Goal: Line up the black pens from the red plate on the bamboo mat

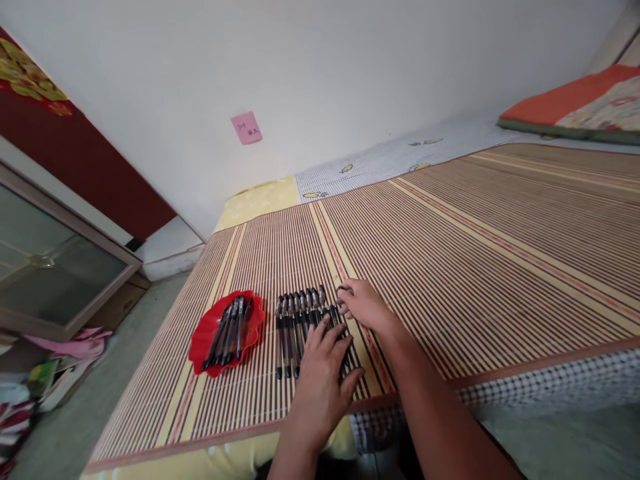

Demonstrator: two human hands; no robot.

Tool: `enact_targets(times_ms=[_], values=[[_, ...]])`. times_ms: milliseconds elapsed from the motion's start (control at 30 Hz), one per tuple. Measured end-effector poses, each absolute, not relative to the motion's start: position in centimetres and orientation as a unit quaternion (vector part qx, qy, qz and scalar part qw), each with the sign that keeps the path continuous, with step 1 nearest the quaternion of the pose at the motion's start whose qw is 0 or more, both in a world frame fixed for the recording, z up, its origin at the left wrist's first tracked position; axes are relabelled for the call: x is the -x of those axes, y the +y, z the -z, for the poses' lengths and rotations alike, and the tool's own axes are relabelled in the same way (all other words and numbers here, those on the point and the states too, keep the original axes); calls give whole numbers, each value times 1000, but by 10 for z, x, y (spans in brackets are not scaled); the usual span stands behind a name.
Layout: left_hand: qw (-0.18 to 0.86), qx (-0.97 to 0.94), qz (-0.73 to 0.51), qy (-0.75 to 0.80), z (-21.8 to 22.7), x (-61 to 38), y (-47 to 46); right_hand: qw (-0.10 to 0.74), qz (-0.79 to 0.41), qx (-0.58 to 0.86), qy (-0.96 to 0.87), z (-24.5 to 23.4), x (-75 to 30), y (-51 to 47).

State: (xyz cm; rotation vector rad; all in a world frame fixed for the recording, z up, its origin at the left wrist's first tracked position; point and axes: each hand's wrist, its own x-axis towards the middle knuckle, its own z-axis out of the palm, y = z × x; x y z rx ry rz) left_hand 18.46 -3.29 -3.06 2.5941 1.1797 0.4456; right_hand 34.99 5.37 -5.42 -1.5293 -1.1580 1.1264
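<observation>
A row of several black pens (pixel 296 320) lies side by side on a striped bamboo mat (pixel 450 267). My left hand (pixel 323 380) rests flat on the near ends of the pens, fingers spread, open. My right hand (pixel 363 303) sits at the right end of the row, fingers curled and pinching a pen's tip end. A red scalloped plate (pixel 207 337) to the left of the row holds several more black pens (pixel 230 330).
The mat covers a bed that ends in a near edge with checked cloth (pixel 550 383). A folded orange blanket (pixel 575 103) lies far right. A pink note (pixel 247 127) sticks on the white wall. A glass-fronted cabinet (pixel 45 267) and floor clutter (pixel 35 380) are left.
</observation>
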Motion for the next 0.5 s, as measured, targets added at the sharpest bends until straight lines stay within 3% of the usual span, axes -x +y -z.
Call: enact_targets(times_ms=[500], values=[[146,-886,-129,421,24,-191,-35,460,-445,631,-438,48,-350,55]])
